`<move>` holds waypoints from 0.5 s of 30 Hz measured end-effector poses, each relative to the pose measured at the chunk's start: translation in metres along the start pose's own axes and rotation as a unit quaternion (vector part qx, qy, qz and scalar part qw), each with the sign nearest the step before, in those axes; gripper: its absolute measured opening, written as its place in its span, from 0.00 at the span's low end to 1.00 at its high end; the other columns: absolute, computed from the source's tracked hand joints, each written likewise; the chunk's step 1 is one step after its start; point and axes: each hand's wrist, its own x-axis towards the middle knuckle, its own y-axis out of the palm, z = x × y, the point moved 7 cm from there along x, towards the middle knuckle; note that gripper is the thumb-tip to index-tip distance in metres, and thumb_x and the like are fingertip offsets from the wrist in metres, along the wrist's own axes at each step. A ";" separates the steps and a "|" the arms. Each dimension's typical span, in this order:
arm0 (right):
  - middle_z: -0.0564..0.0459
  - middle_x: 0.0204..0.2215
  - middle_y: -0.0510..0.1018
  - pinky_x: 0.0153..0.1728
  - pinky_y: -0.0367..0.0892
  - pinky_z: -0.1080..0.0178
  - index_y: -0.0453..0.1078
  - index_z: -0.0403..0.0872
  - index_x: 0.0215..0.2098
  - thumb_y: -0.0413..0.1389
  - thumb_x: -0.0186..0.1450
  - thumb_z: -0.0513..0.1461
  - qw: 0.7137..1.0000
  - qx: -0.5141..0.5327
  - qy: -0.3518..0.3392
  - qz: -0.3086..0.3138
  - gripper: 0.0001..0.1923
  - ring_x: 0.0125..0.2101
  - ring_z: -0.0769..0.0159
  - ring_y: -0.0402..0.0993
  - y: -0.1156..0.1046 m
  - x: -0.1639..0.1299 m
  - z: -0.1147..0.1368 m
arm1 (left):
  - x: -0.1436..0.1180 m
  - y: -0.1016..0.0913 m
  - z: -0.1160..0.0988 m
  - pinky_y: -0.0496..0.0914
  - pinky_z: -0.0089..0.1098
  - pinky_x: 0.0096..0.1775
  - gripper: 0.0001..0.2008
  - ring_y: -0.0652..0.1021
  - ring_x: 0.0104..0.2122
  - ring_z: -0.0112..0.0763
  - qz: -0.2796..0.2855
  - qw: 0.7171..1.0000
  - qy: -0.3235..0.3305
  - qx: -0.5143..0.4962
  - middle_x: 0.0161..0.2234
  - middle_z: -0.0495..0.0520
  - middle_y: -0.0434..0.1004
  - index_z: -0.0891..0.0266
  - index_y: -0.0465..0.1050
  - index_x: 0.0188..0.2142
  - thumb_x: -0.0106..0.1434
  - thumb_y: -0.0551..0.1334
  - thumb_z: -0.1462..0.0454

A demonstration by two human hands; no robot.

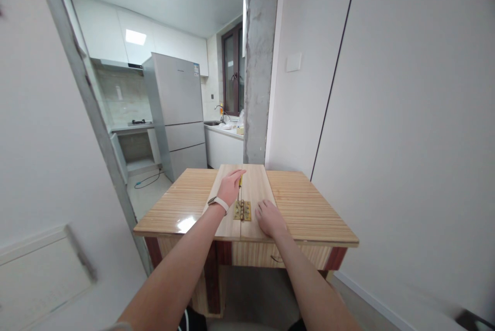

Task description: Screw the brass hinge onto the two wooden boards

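Note:
Two pale wooden boards (258, 186) lie side by side on a small wooden table (309, 207). A brass hinge (242, 211) sits across their seam near the front edge. My left hand (231, 186), with a white band on the wrist, reaches over the left board and touches a yellow-handled screwdriver (240, 182) lying along the seam; whether the fingers grip it is unclear. My right hand (269, 217) rests flat on the right board just right of the hinge, fingers apart, holding nothing.
The table stands against a white wall (406, 114) on the right. A grey concrete pillar (260, 63) rises behind it. Beyond is a kitchen with a grey fridge (180, 109), a counter with a sink (224, 127) and a doorframe (88, 94) at left.

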 end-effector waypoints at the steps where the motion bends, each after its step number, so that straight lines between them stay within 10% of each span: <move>1: 0.42 0.55 0.72 0.59 0.53 0.59 0.70 0.47 0.54 0.44 0.74 0.45 1.000 0.000 -0.006 -0.015 0.19 0.57 0.58 0.63 -0.002 0.000 0.001 | 0.000 0.000 0.000 0.71 0.40 0.58 0.19 0.77 0.52 0.34 -0.003 1.000 -0.002 0.001 0.51 0.54 0.78 0.54 0.76 0.55 0.72 0.51 0.68; 8: 0.42 0.53 0.73 0.58 0.53 0.58 0.71 0.48 0.52 0.44 0.73 0.45 1.000 -0.003 -0.007 -0.026 0.19 0.55 0.57 0.64 -0.003 0.000 0.000 | -0.003 -0.003 0.016 0.77 0.34 0.44 0.15 0.78 0.37 0.30 -0.029 0.998 -0.051 0.003 0.41 0.55 0.75 0.55 0.77 0.53 0.71 0.59 0.60; 15: 0.42 0.53 0.73 0.58 0.53 0.59 0.71 0.48 0.53 0.44 0.73 0.46 0.999 -0.006 -0.009 -0.032 0.19 0.56 0.58 0.64 -0.004 -0.001 0.000 | -0.001 -0.004 0.010 0.67 0.42 0.62 0.17 0.74 0.57 0.36 -0.016 1.000 -0.004 0.002 0.57 0.57 0.75 0.57 0.74 0.57 0.74 0.52 0.63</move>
